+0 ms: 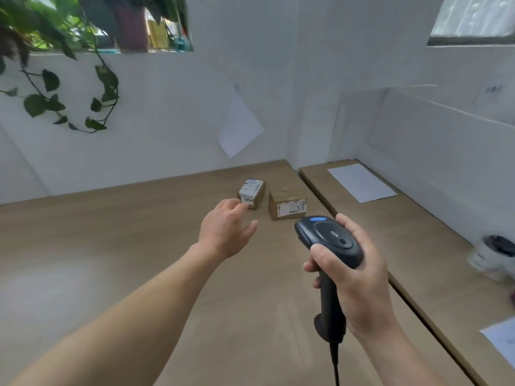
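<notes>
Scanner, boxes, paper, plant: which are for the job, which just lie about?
In use: black handheld barcode scanner in the right hand; small brown cardboard box labelled 0836, which the left hand reaches for; larger brown cardboard box beside it.
Lying about: flat white paper sheet; green trailing plant.

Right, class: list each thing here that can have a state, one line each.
Small box: shut, on the table, 0836 label facing the camera.
Large box: shut, on table, apart from small box.
Scanner: held above table, head aimed forward.
Right hand: grips scanner handle.
Left hand: open, reaching toward small box.
Paper: flat on side table.
</notes>
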### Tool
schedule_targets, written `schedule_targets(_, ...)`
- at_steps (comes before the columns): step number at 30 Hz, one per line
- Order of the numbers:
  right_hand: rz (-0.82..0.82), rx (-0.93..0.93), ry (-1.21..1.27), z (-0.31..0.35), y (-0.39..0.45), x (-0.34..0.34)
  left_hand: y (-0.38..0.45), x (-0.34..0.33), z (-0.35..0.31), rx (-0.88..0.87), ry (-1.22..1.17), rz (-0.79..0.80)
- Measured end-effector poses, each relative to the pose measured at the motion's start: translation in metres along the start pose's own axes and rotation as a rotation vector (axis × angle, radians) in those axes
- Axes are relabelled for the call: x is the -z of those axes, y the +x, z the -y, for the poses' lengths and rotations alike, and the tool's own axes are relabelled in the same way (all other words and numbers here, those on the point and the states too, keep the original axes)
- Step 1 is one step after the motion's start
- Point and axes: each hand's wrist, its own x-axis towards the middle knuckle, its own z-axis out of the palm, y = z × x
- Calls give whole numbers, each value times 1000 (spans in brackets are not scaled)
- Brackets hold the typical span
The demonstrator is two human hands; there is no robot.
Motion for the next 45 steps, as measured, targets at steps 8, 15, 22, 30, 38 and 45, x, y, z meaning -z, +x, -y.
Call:
schedule_targets(8, 52, -110, 59, -59, 157, 28, 136, -91, -15, 71, 59, 175)
schedule_targets(15, 33, -233, 46, -118, 249, 61, 244, -198, -24, 113, 123, 436)
schedule_targets(22, 65, -359, -7, -166, 288, 81, 326, -258, -31, 104, 337, 628)
schedule_targets(30, 55, -418, 1, -199, 289, 99, 326, -274, -26, 24, 344, 629)
schedule_targets(38, 98, -432, 34, -180, 255, 72, 221, -240, -19, 124, 300, 685)
schedule_targets(45, 260, -357, 11, -139, 179, 40, 47, -165, 30, 729, -355, 500)
